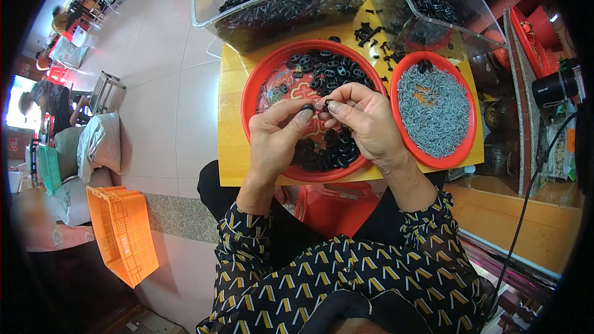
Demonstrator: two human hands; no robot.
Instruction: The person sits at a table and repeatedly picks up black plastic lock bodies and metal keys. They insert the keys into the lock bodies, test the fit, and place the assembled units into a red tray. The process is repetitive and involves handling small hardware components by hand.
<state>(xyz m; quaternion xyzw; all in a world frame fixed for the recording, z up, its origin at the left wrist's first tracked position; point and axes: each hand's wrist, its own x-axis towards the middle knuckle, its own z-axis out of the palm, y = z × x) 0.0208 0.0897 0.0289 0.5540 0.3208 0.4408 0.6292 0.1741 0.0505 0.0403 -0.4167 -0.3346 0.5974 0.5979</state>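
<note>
Both my hands meet over a round red tray (252, 86), thumbs and forefingers nearly touching. My left hand (272, 136) is closed in a pinch on a black oval plastic piece (307, 107). A small black part (327, 104) sits between the thumb and forefinger of my right hand (368, 125); its exact kind is too small to tell. Many black oval pieces with two holes (337, 69) lie in the tray, both beyond my hands and below them. To the right, a red oval tray (472, 111) holds a heap of small silver screws (433, 111).
Two clear plastic bins (291, 9) (445, 28) of black parts stand at the table's far side. Loose black pieces (369, 32) lie between them on the yellow table (232, 142). An orange crate (127, 235) is on the left; other people sit farther off. A black cable (526, 204) hangs right.
</note>
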